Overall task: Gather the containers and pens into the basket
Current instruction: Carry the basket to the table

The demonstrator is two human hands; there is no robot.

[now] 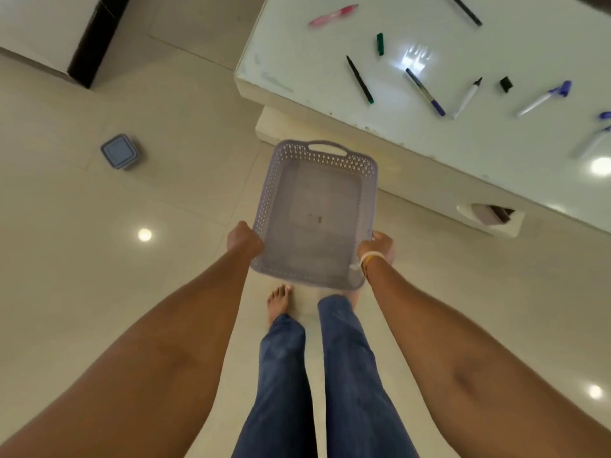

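A lilac perforated plastic basket [317,160] hangs level above the floor, with nothing inside it. My left hand [244,240] grips its near left rim and my right hand [377,246] grips its near right rim. Several pens lie scattered on the white table: a pink pen [333,15], a short green marker [380,44], a black pen [359,79], a blue-capped pen [425,92], a white pen [467,98] and a white and purple pen [544,98]. A small blue lidded container [119,151] stands on the floor at the left.
The white table [429,133] fills the upper right, its corner just beyond the basket. A small black cap [506,84] lies among the pens. My legs and a bare foot [278,302] stand on the glossy tiled floor. A dark-edged cabinet [89,38] is at the upper left.
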